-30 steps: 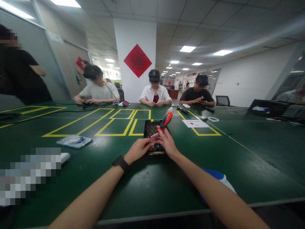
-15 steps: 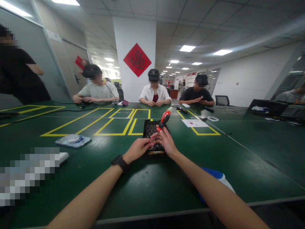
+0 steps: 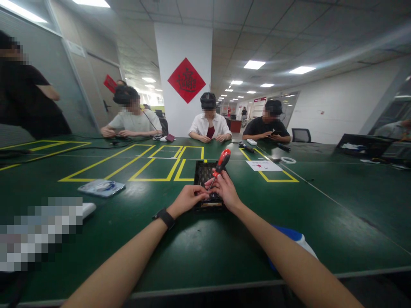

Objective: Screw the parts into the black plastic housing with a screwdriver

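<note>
Black and shallow, the tray sits on the green counter straight ahead, its far part open to view and its near part largely behind the hands. Small dark and shiny shapes fill the bottom, too tiny to tell apart, and a tan strip shows at the near end. Above it the right hand grips a screwdriver — red-and-black handle up, tilted right, slim shaft slanting down to the left. The left hand, with a dark watch on its wrist, has its fingers closed together by the shaft's lower end; whether they pinch anything cannot be told. Well to the left lies a flat, clear packet with something blue inside. Partly behind the right forearm rests a blue-and-white object. Beyond, on the right, are a printed sheet and a white ring — three seated people face the counter from its far side.
</note>
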Available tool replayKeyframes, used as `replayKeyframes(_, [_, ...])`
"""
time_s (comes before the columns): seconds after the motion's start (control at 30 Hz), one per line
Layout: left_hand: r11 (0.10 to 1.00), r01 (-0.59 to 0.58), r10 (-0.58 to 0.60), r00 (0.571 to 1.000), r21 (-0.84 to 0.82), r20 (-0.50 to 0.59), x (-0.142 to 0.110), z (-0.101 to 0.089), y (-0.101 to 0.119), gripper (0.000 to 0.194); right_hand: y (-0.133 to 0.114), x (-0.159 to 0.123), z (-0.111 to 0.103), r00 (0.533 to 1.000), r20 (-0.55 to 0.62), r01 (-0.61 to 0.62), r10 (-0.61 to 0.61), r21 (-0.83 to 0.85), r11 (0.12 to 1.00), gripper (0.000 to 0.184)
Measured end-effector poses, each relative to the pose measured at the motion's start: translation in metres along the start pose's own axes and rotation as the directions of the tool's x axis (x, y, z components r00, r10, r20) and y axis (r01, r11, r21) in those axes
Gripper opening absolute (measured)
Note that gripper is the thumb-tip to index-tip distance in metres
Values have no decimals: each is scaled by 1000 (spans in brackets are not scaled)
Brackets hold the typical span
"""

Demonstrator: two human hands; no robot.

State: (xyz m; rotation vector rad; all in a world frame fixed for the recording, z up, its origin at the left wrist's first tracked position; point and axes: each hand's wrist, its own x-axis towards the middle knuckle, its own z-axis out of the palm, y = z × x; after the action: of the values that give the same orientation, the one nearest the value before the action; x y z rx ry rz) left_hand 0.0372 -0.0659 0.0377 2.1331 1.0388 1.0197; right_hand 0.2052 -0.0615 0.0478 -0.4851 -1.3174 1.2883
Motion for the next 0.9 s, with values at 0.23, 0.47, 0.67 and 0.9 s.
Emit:
replayKeyframes(0.23, [999, -39, 38, 998, -27, -41, -1, 2, 0, 30, -2, 0, 1, 1000, -15, 13, -13, 8, 1000, 36])
replayKeyframes(0.47, [999, -32, 32, 997, 1, -69, 0, 1, -1, 30, -1, 0, 1, 1000, -11, 13, -13, 22, 1000, 34])
replayKeyframes(0.67, [997, -73, 73, 997, 26, -2, 1, -2, -3, 30, -1, 0, -1, 1000, -2, -6, 6, 42, 999, 32])
replayKeyframes(0.9, [999, -52, 51, 997, -11, -60, 0, 1, -1, 31, -1, -2, 1, 1000, 17, 2, -3, 44, 999, 33])
